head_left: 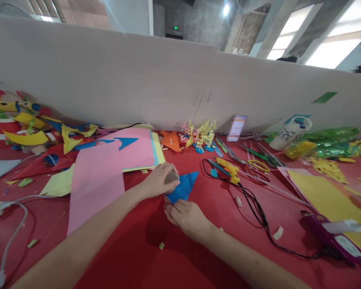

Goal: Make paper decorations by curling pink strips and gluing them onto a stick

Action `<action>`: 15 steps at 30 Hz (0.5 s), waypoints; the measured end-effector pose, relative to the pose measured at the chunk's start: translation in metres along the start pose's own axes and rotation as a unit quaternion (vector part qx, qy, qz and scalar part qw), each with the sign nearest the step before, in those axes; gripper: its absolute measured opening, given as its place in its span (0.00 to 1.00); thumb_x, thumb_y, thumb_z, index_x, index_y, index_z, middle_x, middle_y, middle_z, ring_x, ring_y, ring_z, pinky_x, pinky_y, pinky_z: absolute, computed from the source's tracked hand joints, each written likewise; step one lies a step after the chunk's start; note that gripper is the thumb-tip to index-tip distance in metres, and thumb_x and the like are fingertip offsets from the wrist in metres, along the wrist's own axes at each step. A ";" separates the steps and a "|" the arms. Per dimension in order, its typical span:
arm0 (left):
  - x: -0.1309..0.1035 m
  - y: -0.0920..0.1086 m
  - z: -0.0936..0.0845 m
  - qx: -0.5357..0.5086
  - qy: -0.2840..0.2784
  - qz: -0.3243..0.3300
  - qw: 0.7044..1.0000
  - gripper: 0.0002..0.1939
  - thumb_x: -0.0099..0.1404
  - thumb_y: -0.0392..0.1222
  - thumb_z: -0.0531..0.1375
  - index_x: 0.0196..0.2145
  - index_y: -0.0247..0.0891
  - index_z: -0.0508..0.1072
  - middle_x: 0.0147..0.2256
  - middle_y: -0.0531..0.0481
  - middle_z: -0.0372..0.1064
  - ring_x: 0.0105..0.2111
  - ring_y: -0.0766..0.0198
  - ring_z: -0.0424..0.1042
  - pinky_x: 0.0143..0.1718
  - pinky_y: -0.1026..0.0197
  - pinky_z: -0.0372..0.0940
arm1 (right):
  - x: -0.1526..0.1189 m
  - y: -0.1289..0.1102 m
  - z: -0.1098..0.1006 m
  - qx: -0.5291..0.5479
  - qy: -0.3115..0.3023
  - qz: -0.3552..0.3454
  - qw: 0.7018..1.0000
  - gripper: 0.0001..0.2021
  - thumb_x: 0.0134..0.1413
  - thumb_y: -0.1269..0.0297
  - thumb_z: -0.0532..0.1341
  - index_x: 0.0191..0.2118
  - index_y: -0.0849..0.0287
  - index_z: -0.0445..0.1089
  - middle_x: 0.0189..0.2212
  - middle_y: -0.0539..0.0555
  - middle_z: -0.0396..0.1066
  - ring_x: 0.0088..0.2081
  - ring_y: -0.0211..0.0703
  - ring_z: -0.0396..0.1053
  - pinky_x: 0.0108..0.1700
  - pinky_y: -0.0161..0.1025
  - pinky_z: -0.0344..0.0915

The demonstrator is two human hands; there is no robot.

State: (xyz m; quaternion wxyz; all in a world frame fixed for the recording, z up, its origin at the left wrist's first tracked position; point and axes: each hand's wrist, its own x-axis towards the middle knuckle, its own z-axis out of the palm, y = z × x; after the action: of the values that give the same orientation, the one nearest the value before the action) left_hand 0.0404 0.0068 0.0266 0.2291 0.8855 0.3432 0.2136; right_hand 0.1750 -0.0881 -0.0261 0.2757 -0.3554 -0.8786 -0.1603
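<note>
A blue craft sheet piece (185,186) with a pointed corner lies on the red table, and faint curved lines show on it. My left hand (161,178) is closed around a round, grey-brown disc-like object (171,177), which it holds at the sheet's left side. Just below, my right hand (185,214) has its fingers curled at the sheet's lower edge, gripping or pressing it. Its fingertips are partly hidden. A large pink sheet (96,180) lies left of my hands.
A yellow glue gun (228,168) with a black cord lies to the right, beside scissors (258,165). An orange cut piece (170,141) and small yellow and pink figures (207,134) stand behind. A purple device (333,237) and a yellow sheet (331,196) are far right.
</note>
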 end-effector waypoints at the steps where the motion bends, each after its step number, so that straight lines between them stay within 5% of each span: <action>1: 0.000 0.000 0.000 0.001 0.000 0.000 1.000 0.08 0.58 0.44 0.56 0.35 0.41 0.63 0.38 0.50 0.64 0.42 0.57 0.63 0.45 0.54 0.58 | -0.001 0.003 -0.002 0.002 0.009 -0.001 1.000 0.10 0.57 0.72 0.52 0.29 0.63 0.69 0.17 0.49 0.67 0.20 0.37 0.64 0.22 0.36 0.58; 15: 0.002 0.003 -0.002 0.006 -0.012 -0.010 1.000 0.07 0.57 0.43 0.56 0.34 0.40 0.62 0.37 0.49 0.64 0.42 0.57 0.62 0.45 0.54 0.58 | -0.020 0.036 -0.011 0.171 0.027 0.102 0.980 0.16 0.60 0.68 0.49 0.28 0.63 0.71 0.15 0.49 0.61 0.18 0.34 0.58 0.22 0.32 0.55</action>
State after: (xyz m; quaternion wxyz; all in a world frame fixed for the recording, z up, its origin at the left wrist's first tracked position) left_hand 0.0423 0.0069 0.0303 0.2300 0.8858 0.3505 0.1991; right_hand 0.2170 -0.0788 -0.0264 0.3714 -0.3866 -0.8441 0.0116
